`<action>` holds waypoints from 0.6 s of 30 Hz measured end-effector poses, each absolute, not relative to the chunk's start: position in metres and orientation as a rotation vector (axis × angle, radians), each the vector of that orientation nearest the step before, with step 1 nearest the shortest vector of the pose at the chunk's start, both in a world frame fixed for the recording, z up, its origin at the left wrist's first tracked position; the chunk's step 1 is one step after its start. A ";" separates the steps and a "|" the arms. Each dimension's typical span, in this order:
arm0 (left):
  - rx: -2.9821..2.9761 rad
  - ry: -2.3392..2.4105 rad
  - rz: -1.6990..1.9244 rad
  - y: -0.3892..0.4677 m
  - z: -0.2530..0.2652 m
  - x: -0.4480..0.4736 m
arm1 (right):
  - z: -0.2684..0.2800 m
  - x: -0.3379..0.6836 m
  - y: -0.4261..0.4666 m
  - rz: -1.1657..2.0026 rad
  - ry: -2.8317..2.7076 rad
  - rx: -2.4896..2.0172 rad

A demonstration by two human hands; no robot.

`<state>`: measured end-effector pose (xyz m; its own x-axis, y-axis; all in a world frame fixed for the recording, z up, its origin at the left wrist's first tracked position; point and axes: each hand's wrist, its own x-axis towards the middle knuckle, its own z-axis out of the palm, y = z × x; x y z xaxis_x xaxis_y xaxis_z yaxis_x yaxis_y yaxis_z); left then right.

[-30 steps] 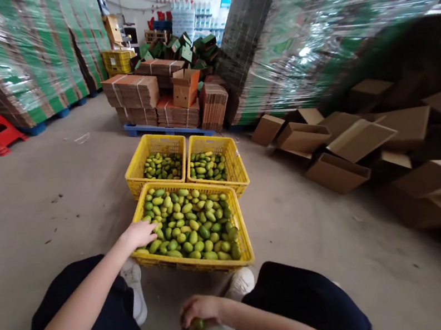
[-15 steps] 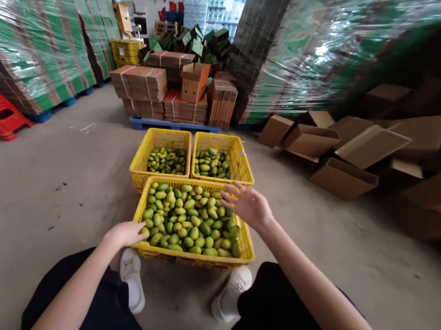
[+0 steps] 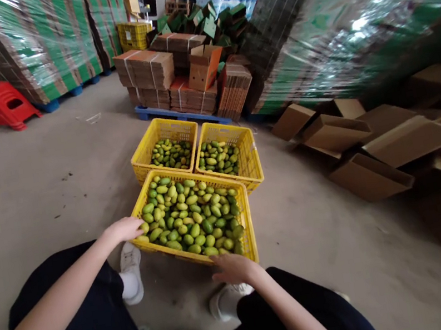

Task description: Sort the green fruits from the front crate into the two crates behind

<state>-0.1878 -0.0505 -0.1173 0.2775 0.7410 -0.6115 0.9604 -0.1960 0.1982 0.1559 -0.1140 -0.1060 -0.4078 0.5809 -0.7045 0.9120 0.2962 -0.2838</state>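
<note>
A yellow plastic crate point(image 3: 251, 222) full of green and yellowish mangoes point(image 3: 189, 215) stands on the floor between my feet. My left hand point(image 3: 126, 229) grips its left rim near the front corner, fingertips bent over the edge beside the mangoes. At the near rim, toward the right corner, is my right hand point(image 3: 233, 268). Its fingers are apart and holding nothing, close to the rim; whether they touch it I cannot tell. Behind stand two more yellow crates, the left one point(image 3: 138, 159) and the right one point(image 3: 253, 154), each partly filled with mangoes.
Bundled flat cartons point(image 3: 149, 70) lie on a blue pallet point(image 3: 178, 114) beyond the crates. Open cardboard boxes point(image 3: 370, 176) are heaped at the right. A red stool point(image 3: 1, 106) stands far left by wrapped stacks point(image 3: 56, 40). My white shoes point(image 3: 131, 273) flank the near crate.
My right hand has come down and toward me, from above the mangoes at the right side to the crate's near rim. My left hand stays at the left rim. The view has shifted slightly.
</note>
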 end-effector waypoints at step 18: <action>1.545 1.534 0.174 -0.020 -0.160 -0.146 | -0.123 0.147 -0.147 -0.683 2.249 1.290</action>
